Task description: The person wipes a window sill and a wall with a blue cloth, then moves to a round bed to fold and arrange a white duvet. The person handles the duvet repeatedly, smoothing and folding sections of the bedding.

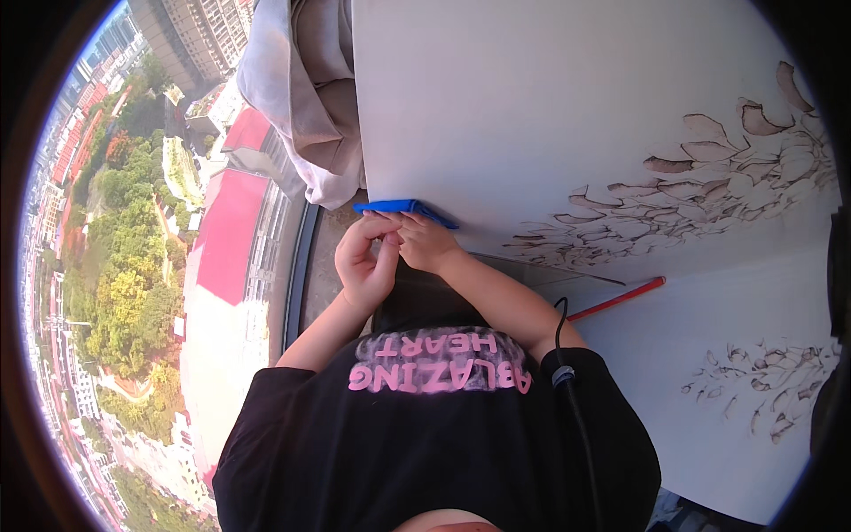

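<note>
A flat blue piece that looks like a folded cloth (408,207) lies along the lower edge of a large white panel (496,97). My right hand (428,241) has its fingers closed together over the near side of the cloth. Close against it, my left hand (365,262) bends its fingers toward the cloth, with the fingertips meeting the right hand and the cloth's near edge. The left thumb points up beside the right hand. What lies under the fingers is hidden.
To the left, a window (297,275) looks down on trees and buildings from high up. A light grey curtain (306,97) hangs beside the panel. A red stick-like thing (620,297) lies to the right, below dark petal patterns. A black cable (576,426) runs over my right sleeve.
</note>
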Demonstrator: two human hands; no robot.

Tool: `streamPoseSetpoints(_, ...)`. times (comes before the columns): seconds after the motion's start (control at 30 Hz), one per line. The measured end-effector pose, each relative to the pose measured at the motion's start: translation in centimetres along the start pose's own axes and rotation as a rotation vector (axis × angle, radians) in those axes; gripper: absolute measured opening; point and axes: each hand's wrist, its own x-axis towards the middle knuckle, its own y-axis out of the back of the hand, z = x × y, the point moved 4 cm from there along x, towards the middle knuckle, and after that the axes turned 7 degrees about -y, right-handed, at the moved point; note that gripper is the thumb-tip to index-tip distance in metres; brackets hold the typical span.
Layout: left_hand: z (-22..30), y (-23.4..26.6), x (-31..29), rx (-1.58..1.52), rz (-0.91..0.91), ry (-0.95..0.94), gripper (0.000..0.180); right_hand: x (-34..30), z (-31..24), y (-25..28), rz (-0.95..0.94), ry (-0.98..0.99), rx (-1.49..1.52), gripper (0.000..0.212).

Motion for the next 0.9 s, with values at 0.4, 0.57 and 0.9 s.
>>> streamPoseSetpoints(0.4,-1.1,-4.4,-0.1,-0.019,-0.179,0.040,0.013,-1.3,8.6,15.0,0.641,-0.371,-0.353,0.046)
streamPoseSetpoints(0.57,-0.3,-8.1,0.2,0.055,-0.342,-0.132,0.014,-4.1,14.6,21.7,0.857,-0.546,-0.368,0.050)
streamPoseSetpoints(0.9,0.7,-16.0,0.0,0.072,-0.526,-0.259,0.017,-12.0,12.7,12.2,0.447,-0.338,-0.311,0.050)
